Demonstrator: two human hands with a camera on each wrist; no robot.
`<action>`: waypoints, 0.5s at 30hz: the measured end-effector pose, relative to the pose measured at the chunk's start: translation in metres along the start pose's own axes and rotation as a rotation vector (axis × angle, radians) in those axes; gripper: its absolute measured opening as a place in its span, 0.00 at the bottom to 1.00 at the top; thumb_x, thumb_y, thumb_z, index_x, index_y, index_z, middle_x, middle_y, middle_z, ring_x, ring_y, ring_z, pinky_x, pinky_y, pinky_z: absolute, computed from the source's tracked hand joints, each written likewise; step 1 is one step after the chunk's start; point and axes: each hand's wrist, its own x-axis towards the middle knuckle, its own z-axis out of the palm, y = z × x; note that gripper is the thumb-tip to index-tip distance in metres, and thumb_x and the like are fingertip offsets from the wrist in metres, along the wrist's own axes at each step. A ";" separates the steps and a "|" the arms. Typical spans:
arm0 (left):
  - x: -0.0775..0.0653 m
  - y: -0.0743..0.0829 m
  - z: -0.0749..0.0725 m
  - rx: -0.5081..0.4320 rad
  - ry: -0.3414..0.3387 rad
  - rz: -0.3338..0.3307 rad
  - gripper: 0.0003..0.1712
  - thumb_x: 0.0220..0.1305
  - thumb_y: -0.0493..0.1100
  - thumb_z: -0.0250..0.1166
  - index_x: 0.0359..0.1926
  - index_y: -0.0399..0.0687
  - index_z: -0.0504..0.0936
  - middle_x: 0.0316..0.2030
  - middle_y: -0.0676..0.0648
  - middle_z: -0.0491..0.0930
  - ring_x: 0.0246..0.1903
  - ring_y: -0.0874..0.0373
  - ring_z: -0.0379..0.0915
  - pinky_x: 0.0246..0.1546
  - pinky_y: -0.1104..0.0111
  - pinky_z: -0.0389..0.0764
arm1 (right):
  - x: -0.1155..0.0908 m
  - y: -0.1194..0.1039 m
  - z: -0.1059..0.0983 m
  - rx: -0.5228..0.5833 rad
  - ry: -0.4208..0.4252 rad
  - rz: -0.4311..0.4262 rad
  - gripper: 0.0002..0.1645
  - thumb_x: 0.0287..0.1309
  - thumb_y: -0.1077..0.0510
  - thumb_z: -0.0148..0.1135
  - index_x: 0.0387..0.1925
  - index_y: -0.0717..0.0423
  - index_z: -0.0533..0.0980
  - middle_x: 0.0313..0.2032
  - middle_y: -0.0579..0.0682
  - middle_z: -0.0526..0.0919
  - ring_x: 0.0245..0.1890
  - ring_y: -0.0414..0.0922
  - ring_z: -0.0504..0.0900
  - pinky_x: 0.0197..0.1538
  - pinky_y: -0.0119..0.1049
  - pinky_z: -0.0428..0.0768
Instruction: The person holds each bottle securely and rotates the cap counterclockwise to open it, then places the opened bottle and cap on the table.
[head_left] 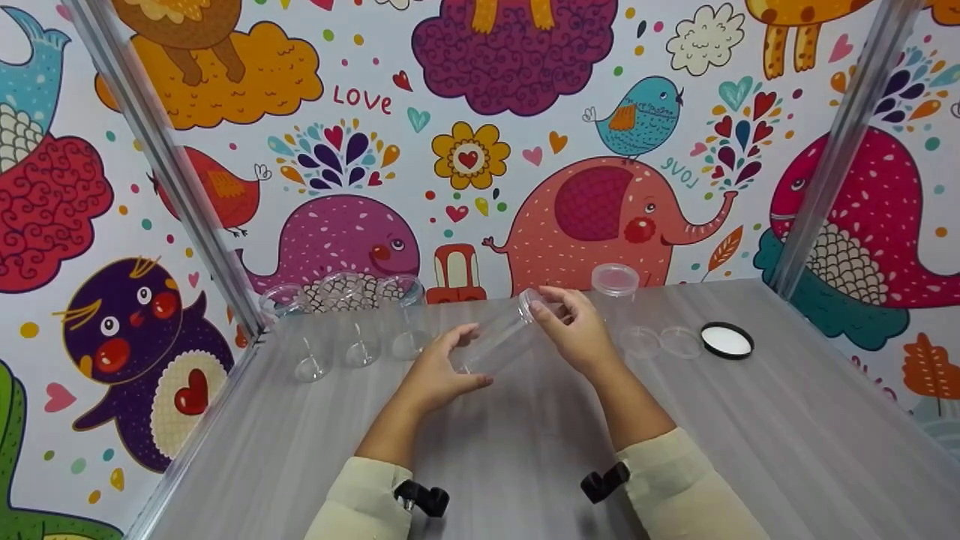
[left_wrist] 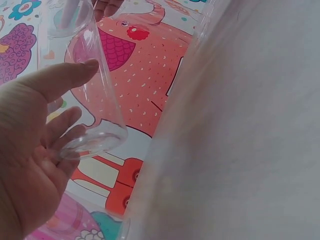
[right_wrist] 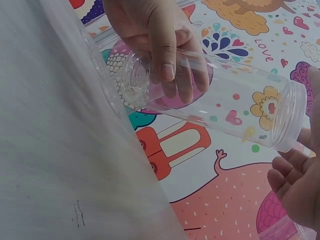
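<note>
A clear plastic jar (head_left: pixel 499 337) is held tilted above the table, its rim end raised toward the right. My left hand (head_left: pixel 439 375) grips it near the base, with the thumb on one side and the fingers on the other in the left wrist view. At the upper end, my right hand (head_left: pixel 577 330) holds the jar around its clear, band-like rim (right_wrist: pixel 290 117). Whether that band is a separate lid cannot be told. Through the jar's wall, the left fingers (right_wrist: pixel 185 87) show in the right wrist view.
Three clear jars (head_left: pixel 409 322) stand in a row at the back left. Another clear jar (head_left: pixel 615 281) stands at the back right. Near it lie two clear discs (head_left: pixel 640 342) and a black-rimmed white lid (head_left: pixel 727 340). A patterned wall and metal posts (head_left: pixel 840 150) border the table.
</note>
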 end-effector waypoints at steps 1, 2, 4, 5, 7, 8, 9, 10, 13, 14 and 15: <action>0.000 0.000 0.000 0.004 0.000 0.000 0.52 0.52 0.54 0.85 0.77 0.60 0.72 0.72 0.51 0.78 0.74 0.43 0.72 0.74 0.38 0.73 | 0.000 0.000 0.000 -0.010 0.001 0.005 0.30 0.69 0.39 0.67 0.66 0.46 0.81 0.56 0.53 0.82 0.48 0.48 0.79 0.49 0.36 0.83; 0.000 0.000 0.000 0.006 0.000 0.001 0.52 0.52 0.55 0.85 0.77 0.60 0.72 0.72 0.51 0.78 0.74 0.44 0.72 0.74 0.38 0.73 | 0.000 0.001 0.001 -0.017 0.001 0.009 0.30 0.69 0.38 0.68 0.66 0.46 0.82 0.56 0.53 0.82 0.48 0.48 0.79 0.49 0.36 0.83; 0.000 0.001 -0.001 0.010 -0.001 0.005 0.52 0.52 0.56 0.85 0.77 0.61 0.72 0.72 0.51 0.78 0.74 0.44 0.72 0.74 0.38 0.73 | 0.001 0.001 0.001 -0.020 -0.001 0.011 0.30 0.69 0.38 0.68 0.66 0.45 0.82 0.55 0.52 0.82 0.47 0.47 0.78 0.48 0.36 0.83; 0.000 0.000 -0.001 0.012 -0.001 0.006 0.52 0.52 0.56 0.85 0.77 0.61 0.72 0.72 0.51 0.78 0.74 0.45 0.72 0.74 0.38 0.73 | 0.000 0.001 0.001 -0.016 -0.003 0.010 0.29 0.69 0.38 0.68 0.66 0.44 0.82 0.55 0.52 0.83 0.48 0.48 0.78 0.48 0.36 0.83; 0.000 0.000 -0.001 0.014 -0.001 0.007 0.53 0.52 0.57 0.85 0.77 0.61 0.72 0.72 0.51 0.78 0.74 0.46 0.72 0.74 0.39 0.73 | 0.000 0.001 0.000 -0.002 -0.011 0.007 0.28 0.69 0.39 0.68 0.66 0.43 0.82 0.57 0.51 0.83 0.49 0.48 0.79 0.50 0.37 0.84; 0.001 -0.001 -0.001 0.016 -0.002 0.009 0.53 0.52 0.57 0.85 0.77 0.61 0.72 0.72 0.51 0.78 0.74 0.46 0.72 0.74 0.38 0.73 | 0.000 0.001 -0.001 0.006 -0.017 0.006 0.28 0.70 0.40 0.68 0.66 0.43 0.82 0.58 0.51 0.83 0.51 0.48 0.79 0.52 0.37 0.84; 0.001 -0.001 -0.001 0.019 -0.002 0.007 0.53 0.52 0.57 0.85 0.77 0.61 0.72 0.72 0.51 0.78 0.74 0.47 0.72 0.74 0.39 0.73 | -0.001 0.000 -0.001 0.016 -0.022 0.006 0.27 0.70 0.40 0.68 0.66 0.42 0.82 0.60 0.50 0.83 0.52 0.48 0.79 0.53 0.38 0.84; 0.001 -0.001 -0.001 0.023 -0.001 0.007 0.52 0.52 0.58 0.85 0.77 0.62 0.72 0.72 0.51 0.78 0.74 0.48 0.72 0.74 0.38 0.73 | -0.001 0.000 -0.001 0.025 -0.030 0.004 0.27 0.70 0.41 0.68 0.66 0.41 0.82 0.62 0.49 0.83 0.54 0.48 0.79 0.55 0.39 0.84; 0.001 -0.002 -0.001 0.025 0.003 0.005 0.52 0.52 0.58 0.85 0.77 0.62 0.72 0.72 0.52 0.78 0.74 0.48 0.72 0.74 0.38 0.73 | -0.001 -0.001 -0.002 0.056 -0.052 0.000 0.26 0.71 0.43 0.67 0.67 0.40 0.81 0.67 0.47 0.81 0.60 0.49 0.79 0.59 0.41 0.84; 0.002 -0.002 -0.001 0.023 0.004 0.002 0.52 0.52 0.58 0.85 0.77 0.63 0.72 0.72 0.53 0.78 0.74 0.48 0.72 0.74 0.38 0.73 | -0.001 -0.001 -0.002 0.067 -0.060 -0.002 0.26 0.71 0.43 0.67 0.68 0.39 0.81 0.69 0.47 0.81 0.62 0.49 0.78 0.60 0.42 0.84; 0.001 -0.002 -0.001 0.021 0.006 -0.002 0.52 0.52 0.57 0.85 0.76 0.63 0.72 0.72 0.53 0.79 0.74 0.49 0.72 0.74 0.39 0.74 | -0.001 -0.001 -0.002 0.079 -0.067 -0.005 0.26 0.72 0.44 0.67 0.68 0.39 0.81 0.70 0.46 0.80 0.64 0.49 0.78 0.61 0.44 0.84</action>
